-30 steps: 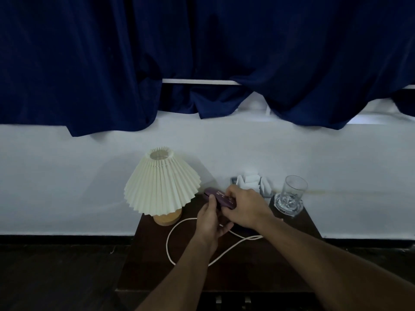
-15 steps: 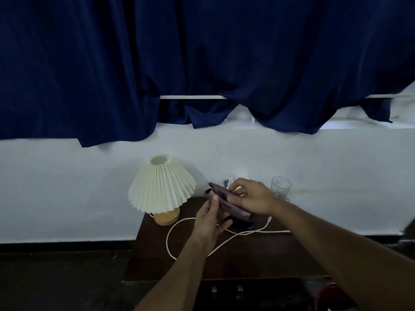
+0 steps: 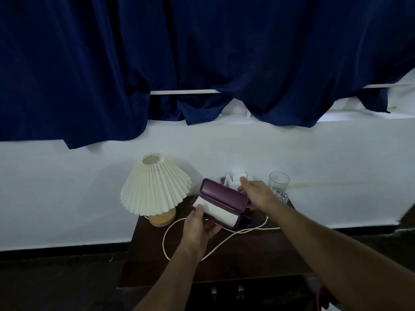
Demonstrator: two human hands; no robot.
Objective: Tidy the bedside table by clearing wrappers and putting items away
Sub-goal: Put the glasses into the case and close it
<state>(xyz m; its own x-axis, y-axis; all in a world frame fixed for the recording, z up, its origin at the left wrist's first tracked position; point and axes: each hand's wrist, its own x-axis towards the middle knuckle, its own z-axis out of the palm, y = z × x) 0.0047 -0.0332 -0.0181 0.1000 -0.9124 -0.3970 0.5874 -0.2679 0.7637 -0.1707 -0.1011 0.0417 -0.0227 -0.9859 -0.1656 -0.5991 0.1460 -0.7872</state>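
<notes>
A purple hard case (image 3: pixel 224 195) is held open above the dark bedside table (image 3: pixel 247 261), showing a white lining (image 3: pixel 221 213) inside. My left hand (image 3: pixel 198 227) grips the lower half from underneath at its left end. My right hand (image 3: pixel 258 194) holds the raised lid at its right end. Crumpled white wrappers (image 3: pixel 235 177) lie at the back of the table against the wall, partly hidden behind the case and my right hand. A small dark blue thing (image 3: pixel 246 222) lies on the table below the case, mostly hidden.
A pleated cream lamp (image 3: pixel 155 189) on a wooden base stands at the table's back left. Its white cord (image 3: pixel 170 230) loops across the tabletop. A clear glass (image 3: pixel 278 182) stands at the back right. Dark blue curtains hang above the white wall.
The purple case was shut a second ago; its lid has swung up and the white lining now shows. Both hands have stayed on it, lifted slightly.
</notes>
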